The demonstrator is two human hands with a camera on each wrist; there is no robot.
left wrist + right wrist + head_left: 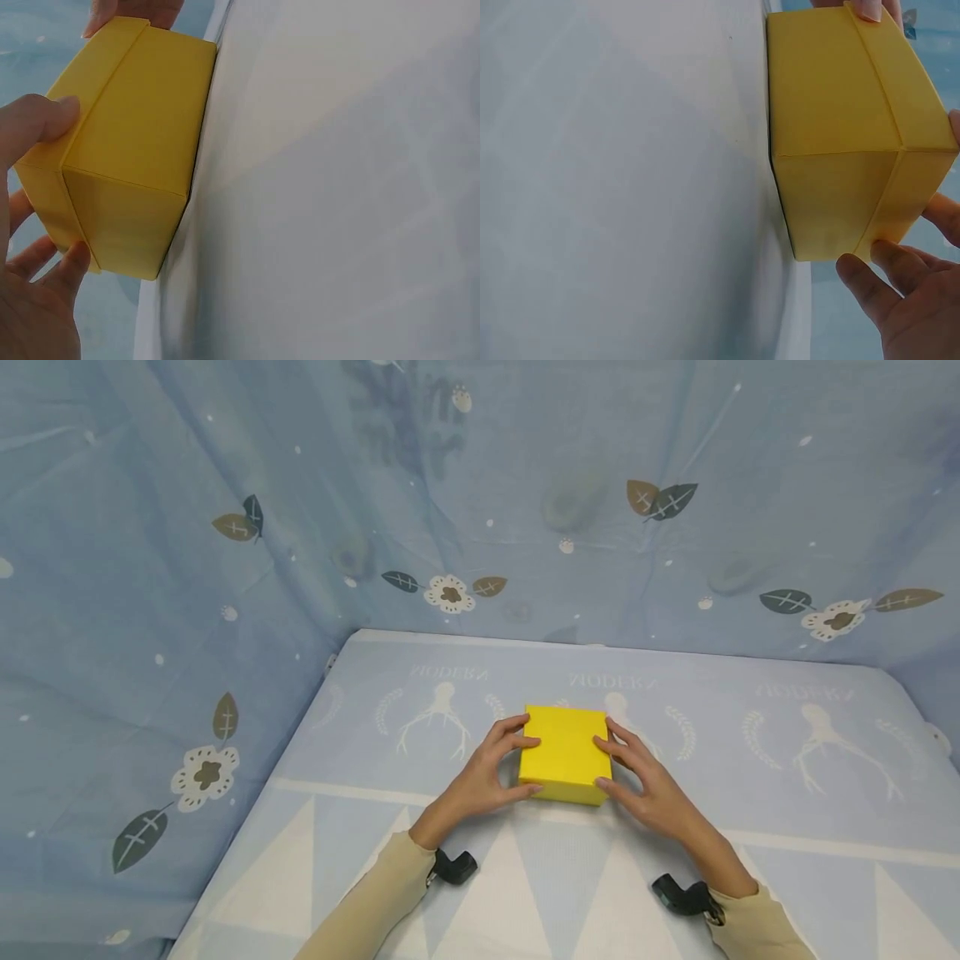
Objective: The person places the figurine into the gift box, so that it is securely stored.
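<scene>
A yellow lidded box [566,752] sits on the cloth-covered table, its lid down over the lower part. My left hand [483,777] holds the box at its left side, thumb at the near lid edge and fingers along the side and top. On the opposite side my right hand [648,781] grips it in much the same way. In the left wrist view the thumb [56,118] presses the lid band. The right wrist view has fingertips [889,251] touching the lid's side. Whatever is inside the box is hidden.
The tablecloth [517,893] has pale triangles, antlered heads and lettering. Blue curtains [525,485] with flowers and leaves hang behind and to the left. Black wrist devices [456,867] are worn at both sleeve cuffs.
</scene>
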